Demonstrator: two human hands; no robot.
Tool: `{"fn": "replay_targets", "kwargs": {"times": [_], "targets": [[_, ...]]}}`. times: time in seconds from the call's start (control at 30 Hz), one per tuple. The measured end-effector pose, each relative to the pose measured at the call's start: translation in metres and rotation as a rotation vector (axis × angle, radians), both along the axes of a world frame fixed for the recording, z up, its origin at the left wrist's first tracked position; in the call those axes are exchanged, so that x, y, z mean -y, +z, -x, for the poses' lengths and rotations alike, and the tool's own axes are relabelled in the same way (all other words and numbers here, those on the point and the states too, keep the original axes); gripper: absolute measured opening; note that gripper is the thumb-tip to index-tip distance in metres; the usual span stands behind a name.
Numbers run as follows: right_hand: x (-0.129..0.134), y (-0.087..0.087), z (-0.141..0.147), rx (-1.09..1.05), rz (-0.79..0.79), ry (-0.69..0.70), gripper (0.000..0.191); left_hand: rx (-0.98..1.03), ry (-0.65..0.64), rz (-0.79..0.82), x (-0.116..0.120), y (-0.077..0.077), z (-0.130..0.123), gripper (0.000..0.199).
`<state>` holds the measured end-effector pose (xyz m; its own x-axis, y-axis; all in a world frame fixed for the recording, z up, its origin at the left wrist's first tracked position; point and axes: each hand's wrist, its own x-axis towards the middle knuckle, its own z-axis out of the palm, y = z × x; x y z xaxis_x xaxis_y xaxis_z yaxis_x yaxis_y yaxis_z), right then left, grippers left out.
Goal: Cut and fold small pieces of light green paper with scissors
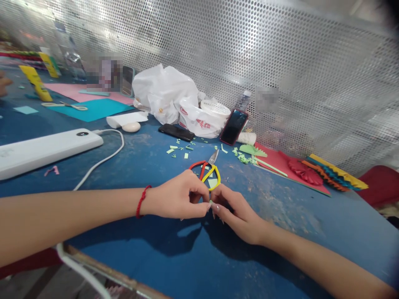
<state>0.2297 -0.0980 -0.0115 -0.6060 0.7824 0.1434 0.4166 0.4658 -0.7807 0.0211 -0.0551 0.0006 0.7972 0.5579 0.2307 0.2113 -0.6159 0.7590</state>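
Observation:
My left hand and my right hand meet over the blue table, thumbs and forefingers pinched together. Between the fingertips shows a tiny piece of light green paper, mostly hidden by the fingers. Just beyond the hands lie scissors with one red and one yellow handle, blades pointing away and slightly apart. Around the scissors are scattered pale green paper scraps. Farther to the right are a small heap of green paper bits and a pleated green paper piece.
A white power strip with a cable lies at left. White plastic bags, a black phone and a propped phone stand behind. Red paper and folded coloured paper lie right. Another person's hand shows far left.

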Motion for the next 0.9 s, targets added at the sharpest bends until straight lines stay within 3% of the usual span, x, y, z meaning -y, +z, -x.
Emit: {"fn": "replay_targets", "kwargs": {"times": [0.27, 0.47, 0.57, 0.73, 0.9], "targets": [[0.002, 0.001, 0.001, -0.01, -0.04, -0.027, 0.014, 0.02, 0.025, -0.082, 0.003, -0.001, 0.001, 0.018], [0.01, 0.0, -0.001, -0.133, -0.227, -0.068, 0.005, 0.045, 0.07, -0.165, 0.003, 0.001, 0.003, 0.016], [0.012, 0.0, 0.001, -0.029, -0.297, -0.038, 0.011, 0.048, 0.089, -0.241, 0.004, 0.001, 0.003, 0.016], [0.01, 0.002, 0.006, 0.07, -0.266, -0.143, 0.004, 0.055, 0.093, -0.331, 0.007, 0.001, 0.002, 0.015], [0.008, 0.002, 0.005, 0.063, -0.25, -0.061, 0.004, 0.021, 0.069, -0.377, 0.01, 0.001, 0.003, 0.02]]}}
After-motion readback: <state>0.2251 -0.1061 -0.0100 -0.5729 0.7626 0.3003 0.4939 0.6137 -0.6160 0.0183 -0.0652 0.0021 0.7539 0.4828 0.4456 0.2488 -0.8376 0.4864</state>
